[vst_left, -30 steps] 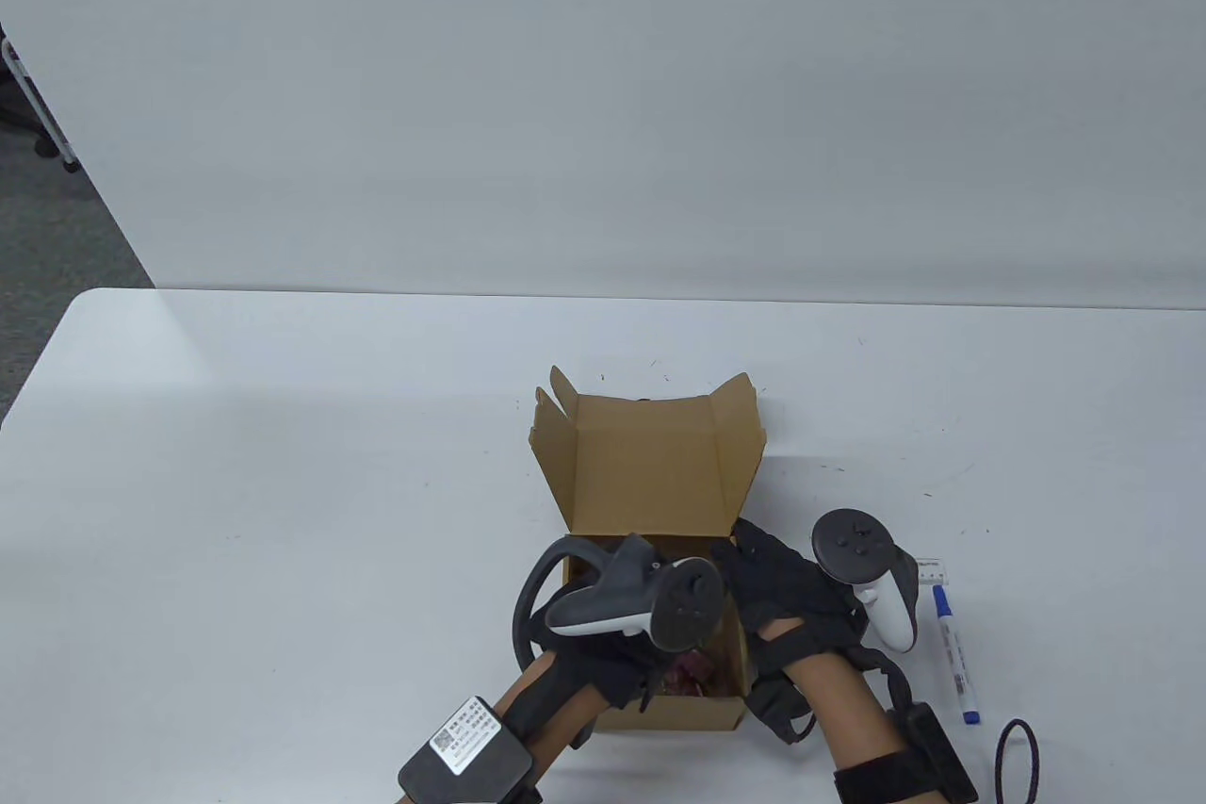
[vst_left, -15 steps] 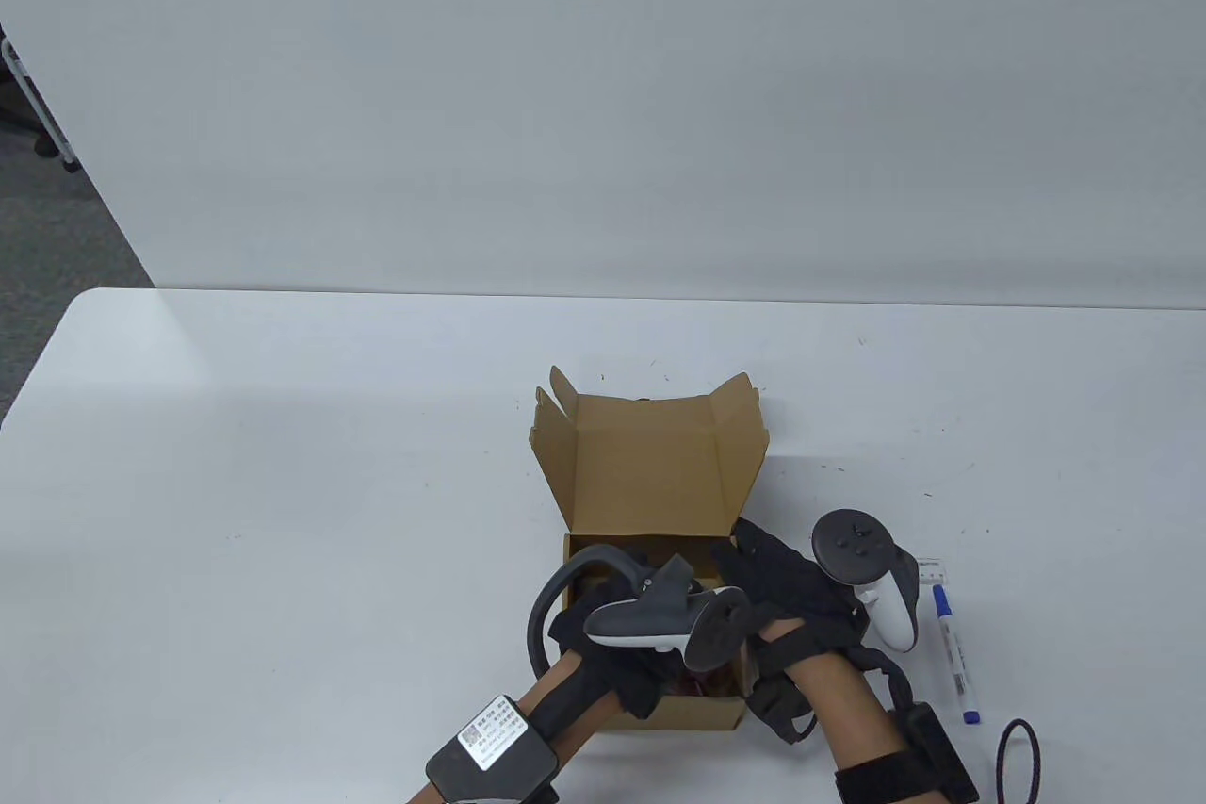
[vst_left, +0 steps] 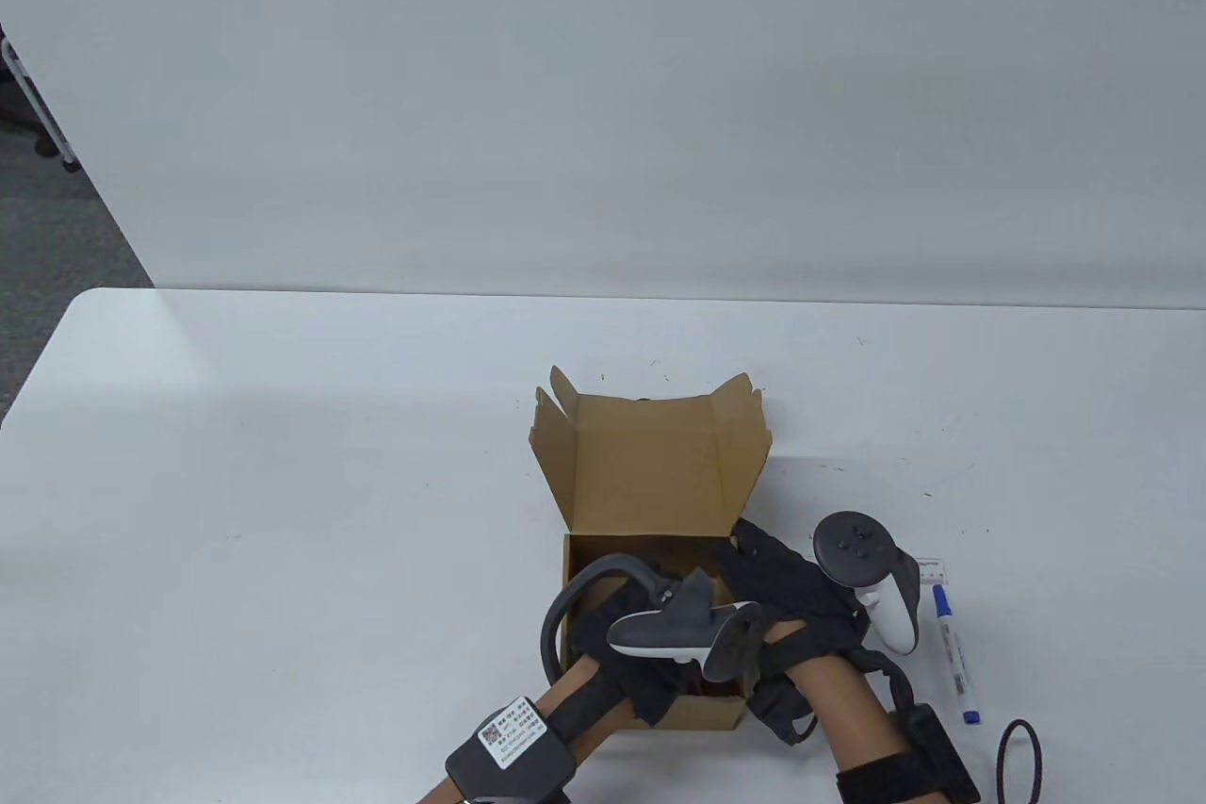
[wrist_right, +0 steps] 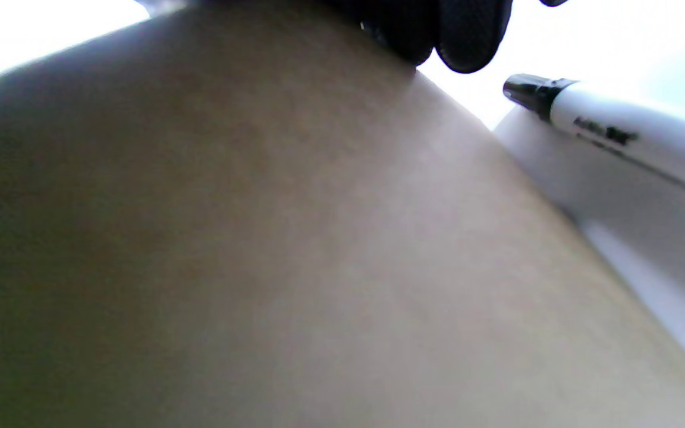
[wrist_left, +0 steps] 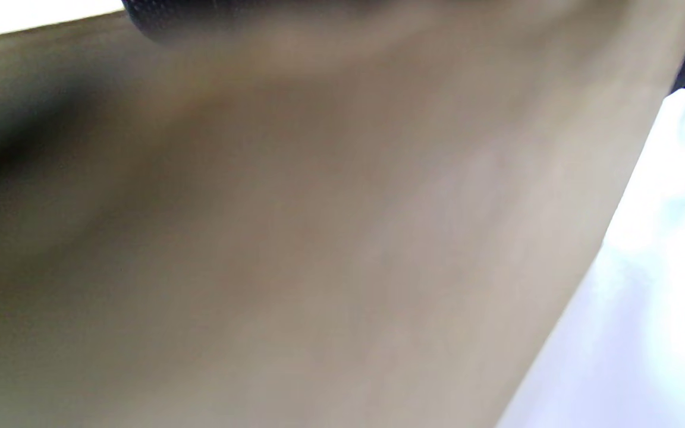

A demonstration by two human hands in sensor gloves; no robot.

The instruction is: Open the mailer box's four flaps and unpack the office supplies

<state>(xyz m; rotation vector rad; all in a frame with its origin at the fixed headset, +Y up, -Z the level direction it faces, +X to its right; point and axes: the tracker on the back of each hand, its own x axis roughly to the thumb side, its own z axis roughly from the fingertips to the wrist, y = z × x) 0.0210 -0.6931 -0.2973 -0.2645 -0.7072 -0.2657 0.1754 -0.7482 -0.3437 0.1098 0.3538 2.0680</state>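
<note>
The brown mailer box [vst_left: 579, 564] stands near the table's front edge, its lid [vst_left: 650, 465] upright at the back with both side flaps spread. My left hand [vst_left: 641, 667] reaches down into the box, its fingers hidden under its tracker [vst_left: 678, 634]. Something dark red [vst_left: 702, 686] shows inside by the front wall. My right hand [vst_left: 768, 573] grips the box's right wall, with fingertips [wrist_right: 467, 35] at the top edge of the cardboard [wrist_right: 259, 238]. The left wrist view is filled by blurred cardboard [wrist_left: 319, 238].
A white marker with a blue cap [vst_left: 952, 653] lies right of the box, close to my right wrist; the right wrist view shows the marker [wrist_right: 628, 137] too. A small clear item [vst_left: 930, 569] lies beyond it. A black loop [vst_left: 1022, 762] sits at the front right.
My left hand and forearm have shifted right and deeper into the box, and its tracker has tilted over. The right hand, the box and the marker have stayed put.
</note>
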